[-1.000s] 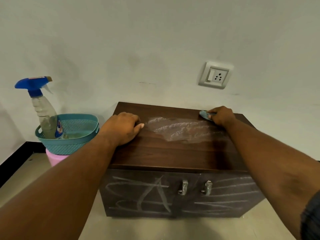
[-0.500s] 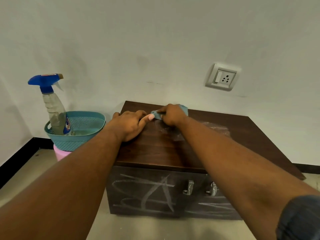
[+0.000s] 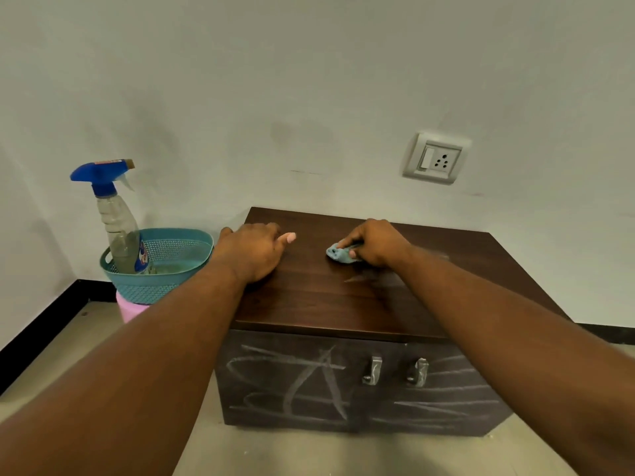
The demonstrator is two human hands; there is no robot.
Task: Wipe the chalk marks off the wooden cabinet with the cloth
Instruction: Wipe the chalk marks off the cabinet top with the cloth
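A: Which way does the cabinet (image 3: 343,304) go?

B: It is a long brown box on the floor. Its long side runs from left to right. Its back is against the wall, and its two doors face the person.

A: Where is the cloth (image 3: 338,254)?

B: It is on top of the cabinet, near the middle, and a bit toward the back. It is a small blue lump, all bunched up, so I cannot tell which way it points.

A: Who has it?

B: The right hand (image 3: 374,243). Its fingers are curled round the cloth and push it down on the wood. The cloth sticks out on the left side of that hand.

A: And the left hand (image 3: 252,252)?

B: It lies palm down on the top, by the left edge. It holds nothing. Its thumb sticks out toward the cloth but does not touch it. The cloth is between the two hands.

A: Where are the chalk marks (image 3: 319,383)?

B: White lines go across both doors, on each side of the two silver handles (image 3: 371,371).
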